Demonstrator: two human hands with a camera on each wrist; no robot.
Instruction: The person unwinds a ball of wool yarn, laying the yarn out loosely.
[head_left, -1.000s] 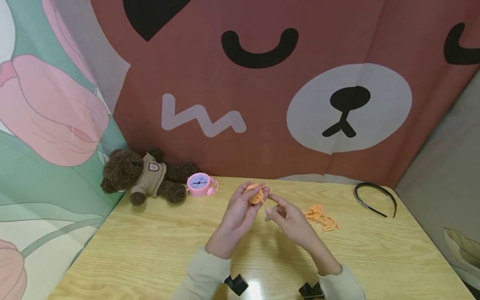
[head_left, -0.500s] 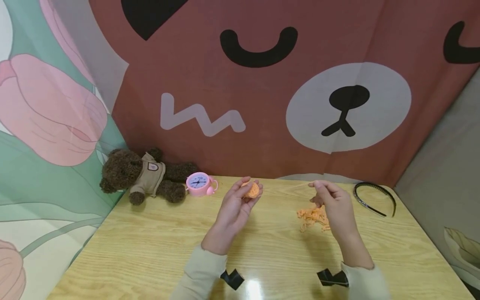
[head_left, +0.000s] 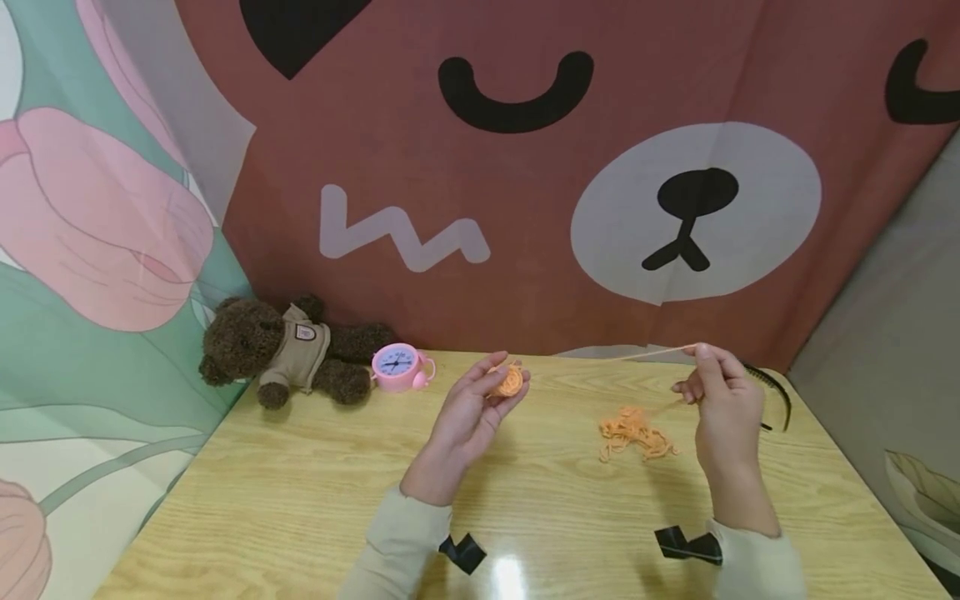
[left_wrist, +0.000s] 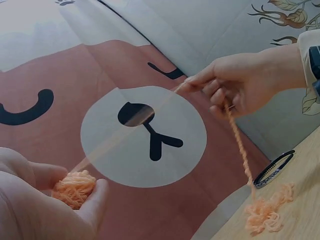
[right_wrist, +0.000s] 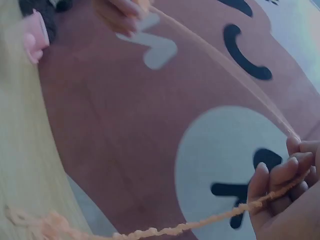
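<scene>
A small ball of orange yarn (head_left: 511, 381) is held in the fingers of my left hand (head_left: 467, 412), above the table. From it a strand of yarn (head_left: 652, 353) stretches across to my right hand (head_left: 727, 412), which pinches it between thumb and index finger, out to the right. The strand looks blurred in the left wrist view. Past the curled lower fingers of the right hand, the yarn runs down to a loose, tangled pile of orange yarn (head_left: 633, 435) on the table. In the left wrist view the ball (left_wrist: 75, 190) sits between thumb and fingers.
On the wooden table (head_left: 300, 500), a brown teddy bear (head_left: 303, 354) lies at the back left, beside a pink alarm clock (head_left: 399, 367). A black headband (head_left: 782, 392) lies at the back right, partly behind my right hand. A printed cloth (head_left: 525, 208) hangs behind.
My right hand has moved from beside the ball out to the right, drawing the strand taut between the hands. The left hand keeps hold of the ball, nearly in place.
</scene>
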